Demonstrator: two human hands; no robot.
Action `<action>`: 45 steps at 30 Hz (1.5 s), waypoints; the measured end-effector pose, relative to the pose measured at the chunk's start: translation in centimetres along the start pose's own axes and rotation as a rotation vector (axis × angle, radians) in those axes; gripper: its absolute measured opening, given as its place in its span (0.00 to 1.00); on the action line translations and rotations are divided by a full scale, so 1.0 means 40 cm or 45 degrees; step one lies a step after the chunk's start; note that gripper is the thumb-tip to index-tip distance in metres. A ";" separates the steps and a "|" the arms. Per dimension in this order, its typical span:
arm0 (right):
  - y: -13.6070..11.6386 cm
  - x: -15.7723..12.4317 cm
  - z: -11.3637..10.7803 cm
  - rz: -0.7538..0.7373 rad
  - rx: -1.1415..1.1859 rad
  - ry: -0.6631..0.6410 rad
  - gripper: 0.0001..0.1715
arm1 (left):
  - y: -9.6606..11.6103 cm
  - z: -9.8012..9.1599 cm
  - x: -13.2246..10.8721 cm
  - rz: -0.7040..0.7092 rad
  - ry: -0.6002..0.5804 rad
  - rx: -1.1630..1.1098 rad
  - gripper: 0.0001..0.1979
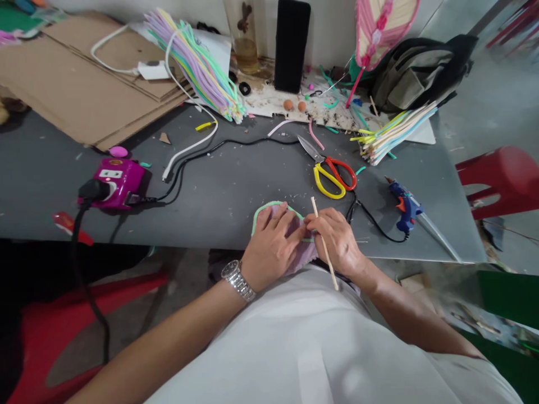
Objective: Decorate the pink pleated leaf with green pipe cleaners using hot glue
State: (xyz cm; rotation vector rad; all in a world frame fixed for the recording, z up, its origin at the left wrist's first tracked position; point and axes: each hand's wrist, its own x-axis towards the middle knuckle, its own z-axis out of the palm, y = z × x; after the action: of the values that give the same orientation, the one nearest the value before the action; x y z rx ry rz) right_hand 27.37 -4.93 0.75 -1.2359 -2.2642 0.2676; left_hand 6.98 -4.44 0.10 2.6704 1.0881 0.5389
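My left hand (273, 244) presses down on a pale pink fabric piece (301, 252), which sits inside a mint-green chenille wire loop (269, 206) at the table's front edge. My right hand (334, 241) grips a thin wooden stick (324, 252) that runs upright past its fingers, and its fingertips touch the loop's right side. The two hands nearly meet, hiding the middle of the fabric. A silver wristwatch (238, 280) circles my left wrist.
Yellow-and-red scissors (332, 178) and a blue glue gun (404, 205) lie close to my right hand. A magenta power unit (113, 182) with black cables stands left. Chenille wire bundles (193, 67) (396, 132), cardboard sheets (84, 84), and a bag (421, 73) crowd the grey table's back.
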 end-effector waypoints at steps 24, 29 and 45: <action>0.015 -0.044 0.029 -0.242 -0.248 0.096 0.07 | -0.079 -0.046 0.003 -0.243 0.448 0.044 0.13; 0.018 -0.043 0.033 -0.224 -0.256 0.096 0.07 | -0.052 -0.024 0.028 -0.203 0.204 0.129 0.17; 0.012 -0.040 0.023 -0.255 -0.225 0.173 0.10 | -0.053 -0.010 0.024 -0.122 0.158 0.159 0.13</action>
State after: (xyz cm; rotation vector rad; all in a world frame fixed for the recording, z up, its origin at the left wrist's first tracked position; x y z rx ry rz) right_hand 27.93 -5.92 -0.80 -1.0658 -2.3090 -0.0896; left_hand 6.12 -2.24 0.05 2.7035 1.3177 0.6459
